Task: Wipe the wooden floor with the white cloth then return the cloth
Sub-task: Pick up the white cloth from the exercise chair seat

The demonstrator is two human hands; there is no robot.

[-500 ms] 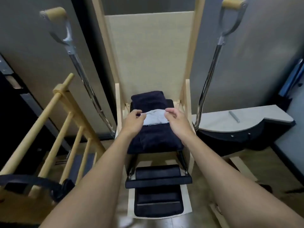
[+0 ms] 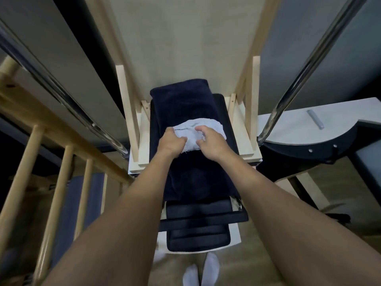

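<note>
Cloth on navy cushion, wooden floor

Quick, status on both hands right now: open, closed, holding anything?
Left hand: closed, grip on the left edge of the white cloth.
Right hand: closed, fingers curled into the same cloth.

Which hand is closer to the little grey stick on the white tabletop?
Right. The right hand grips the white cloth left of the grey stick; the left hand grips it farther left.

White cloth, navy towel
</note>
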